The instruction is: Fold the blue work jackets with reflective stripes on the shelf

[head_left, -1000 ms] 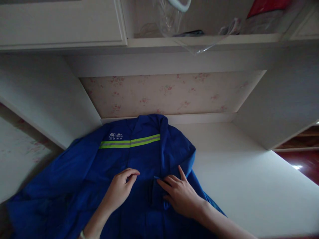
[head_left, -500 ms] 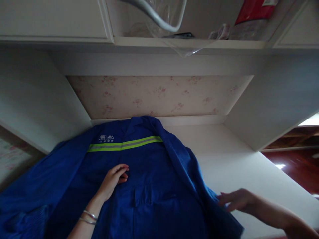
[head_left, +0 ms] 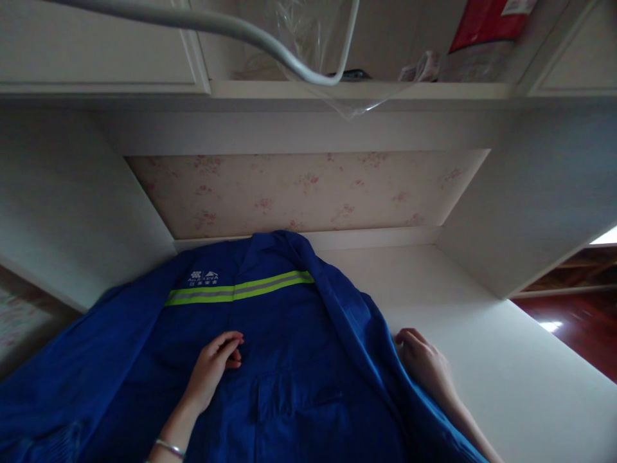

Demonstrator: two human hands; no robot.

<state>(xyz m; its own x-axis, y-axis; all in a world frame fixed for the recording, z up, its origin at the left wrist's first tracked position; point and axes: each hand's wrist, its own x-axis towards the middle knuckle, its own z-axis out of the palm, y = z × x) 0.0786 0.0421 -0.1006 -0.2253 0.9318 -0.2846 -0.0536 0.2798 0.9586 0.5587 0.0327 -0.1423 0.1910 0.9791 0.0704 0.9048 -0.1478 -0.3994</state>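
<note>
A blue work jacket (head_left: 299,360) with a yellow-green reflective stripe (head_left: 238,288) and a white logo lies spread on a white desk (head_left: 482,334). My left hand (head_left: 212,370) rests on the jacket's front, fingers curled loosely, just above a chest pocket. My right hand (head_left: 424,363) sits at the jacket's right edge where the cloth meets the desk, fingers curled against the fabric; whether it grips the edge is hidden. A bracelet shows on my left wrist.
Floral wallpaper (head_left: 308,193) backs the desk alcove, with white side panels on both sides. A shelf (head_left: 361,90) overhead holds clear plastic wrap and a red package (head_left: 482,26). A white cable (head_left: 270,45) hangs across the top. Dark red floor (head_left: 573,315) shows at right.
My right hand left the jacket's middle, swung out right, then came back to the jacket's right edge. The front panel now lies flatter. My left hand barely moved.
</note>
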